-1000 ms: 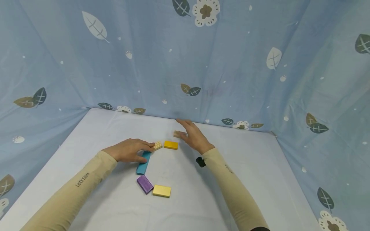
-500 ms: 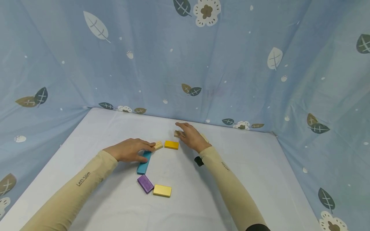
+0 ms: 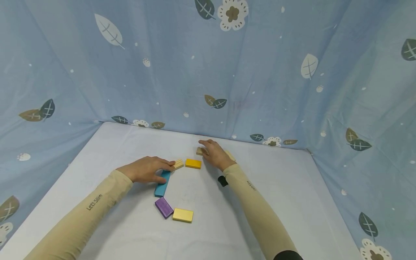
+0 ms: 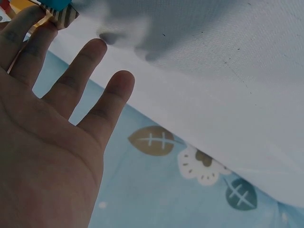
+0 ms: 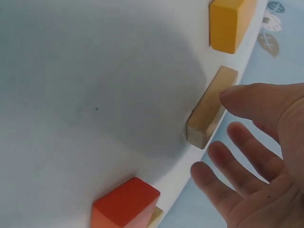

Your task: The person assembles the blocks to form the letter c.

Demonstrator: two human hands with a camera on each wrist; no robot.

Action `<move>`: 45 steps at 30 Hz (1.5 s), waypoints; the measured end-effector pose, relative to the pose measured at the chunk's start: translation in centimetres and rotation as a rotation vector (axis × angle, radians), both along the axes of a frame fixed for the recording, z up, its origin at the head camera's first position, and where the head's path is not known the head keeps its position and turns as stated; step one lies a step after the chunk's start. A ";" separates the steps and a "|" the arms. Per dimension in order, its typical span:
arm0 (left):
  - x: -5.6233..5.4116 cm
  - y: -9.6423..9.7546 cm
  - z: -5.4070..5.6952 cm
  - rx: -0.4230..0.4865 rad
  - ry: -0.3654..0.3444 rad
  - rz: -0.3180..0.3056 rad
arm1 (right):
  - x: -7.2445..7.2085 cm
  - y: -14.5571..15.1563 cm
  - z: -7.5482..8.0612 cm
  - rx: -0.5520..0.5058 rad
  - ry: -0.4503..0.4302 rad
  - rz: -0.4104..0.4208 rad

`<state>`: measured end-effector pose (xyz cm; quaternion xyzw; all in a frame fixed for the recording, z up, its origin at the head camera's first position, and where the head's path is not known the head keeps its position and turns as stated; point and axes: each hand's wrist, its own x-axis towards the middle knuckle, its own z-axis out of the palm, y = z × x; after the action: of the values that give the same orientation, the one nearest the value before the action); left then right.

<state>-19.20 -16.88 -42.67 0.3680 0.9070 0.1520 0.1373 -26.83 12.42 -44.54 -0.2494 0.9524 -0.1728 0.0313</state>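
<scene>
My left hand (image 3: pixel 146 169) reaches over a blue block (image 3: pixel 162 185), its thumb on the top and its fingertips at a ribbed wooden block (image 3: pixel 177 165). In the left wrist view, two straight fingers stay clear of the striped wooden block (image 4: pixel 61 18). My right hand (image 3: pixel 216 155) is at a plain wooden block (image 3: pixel 199 151) near the table's back. The right wrist view shows the thumb touching this wooden block (image 5: pixel 212 107), with the other fingers spread loosely beside it. A yellow-orange block (image 3: pixel 193 164) lies between the hands.
A purple block (image 3: pixel 164 207) and a pale yellow block (image 3: pixel 183 215) lie nearer the front of the white table (image 3: pixel 208 238). A red block (image 5: pixel 126 204) shows in the right wrist view. A patterned blue curtain (image 3: pixel 175 72) closes off the back and sides.
My right hand has shifted slightly toward me, and a pale block edge now shows behind it. My left hand and the other blocks keep their places.
</scene>
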 end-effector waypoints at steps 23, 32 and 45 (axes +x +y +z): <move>0.1 0.2 0.5 0.006 -0.001 -0.007 | 0.6 0.4 -0.1 0.072 0.064 0.000; 0.0 0.0 0.2 -0.006 -0.012 0.006 | 1.0 1.1 0.0 0.085 0.056 0.013; 0.0 0.0 0.1 -0.011 -0.020 0.018 | 3.4 2.6 1.4 -0.010 0.112 0.021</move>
<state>-19.21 -16.92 -42.55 0.3577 0.9096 0.1520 0.1470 -23.44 15.04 -43.18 -0.2688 0.9491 -0.1628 -0.0217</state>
